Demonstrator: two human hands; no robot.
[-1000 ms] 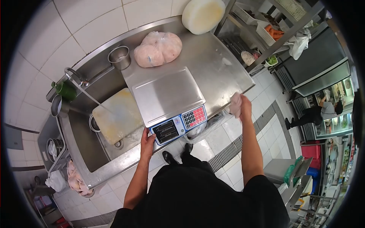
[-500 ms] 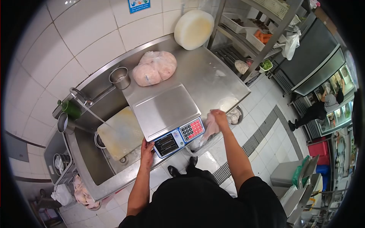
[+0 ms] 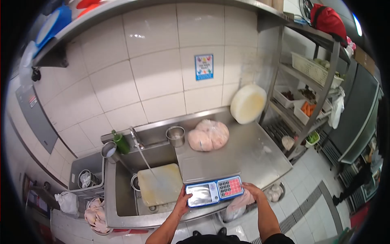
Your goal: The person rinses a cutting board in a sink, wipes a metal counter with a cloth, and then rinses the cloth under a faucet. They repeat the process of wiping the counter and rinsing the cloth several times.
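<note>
Stretching across the middle of the view, a steel counter [image 3: 264, 162] has a sink [image 3: 124, 197] set into its left part. Beyond its right end stands a metal rack [image 3: 276, 57] bearing baskets. A worn cutting board [image 3: 160, 185] lies in the sink. Just right of the sink, at the counter's front edge, is the blue-framed scale [image 3: 213, 191], keypad and display toward the person; glare hides any figures. A round, pale slab [image 3: 248, 104] leans near the back right corner. Behind the scale rests a pink bundle in clear plastic [image 3: 208, 136], with a small metal pot [image 3: 175, 137] just to its left. Water runs from the faucet [image 3: 137, 140] onto the board. The left grip [image 3: 183, 201] is closed around the scale's left end. The right grip [image 3: 254, 191], beside its right end, clutches a limp pink cloth [image 3: 239, 203], which hangs below.
</note>
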